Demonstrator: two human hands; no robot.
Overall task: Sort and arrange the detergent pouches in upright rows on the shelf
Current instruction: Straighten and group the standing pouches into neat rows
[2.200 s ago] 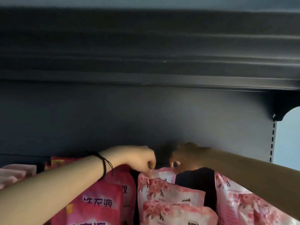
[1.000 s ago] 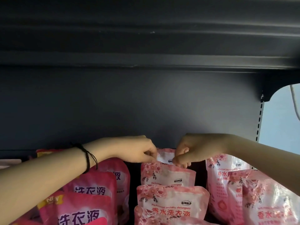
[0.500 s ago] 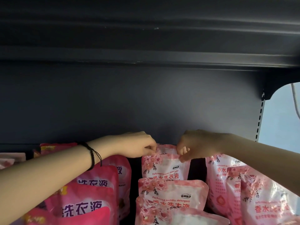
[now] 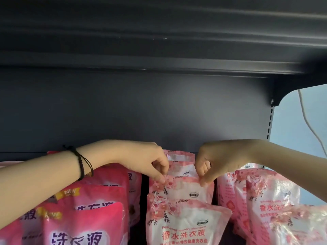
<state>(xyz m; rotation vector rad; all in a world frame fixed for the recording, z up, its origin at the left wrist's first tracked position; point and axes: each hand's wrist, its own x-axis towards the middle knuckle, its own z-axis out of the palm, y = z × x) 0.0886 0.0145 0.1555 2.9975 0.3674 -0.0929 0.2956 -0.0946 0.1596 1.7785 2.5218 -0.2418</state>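
Note:
A row of pale pink floral detergent pouches stands upright in the middle of the shelf. My left hand [image 4: 152, 163] pinches the top left corner of the second pouch from the back [image 4: 184, 190], and my right hand [image 4: 212, 163] pinches its top right corner. Behind it stands the rearmost pouch [image 4: 180, 158]; in front stands a larger-looking one [image 4: 185, 225]. Deep pink pouches [image 4: 92, 206] form a row on the left under my left forearm. More pale floral pouches [image 4: 261, 195] stand on the right.
The dark back panel [image 4: 141, 112] and the underside of the upper shelf [image 4: 159, 32] close in the space. A slotted upright [image 4: 269, 121] ends the shelf on the right, with a pale wall and a cable [image 4: 307, 121] beyond. Dark gaps separate the rows.
Both hands have moved forward from the rearmost pouch's top corners to the corners of the pouch in front of it. The view has tilted slightly.

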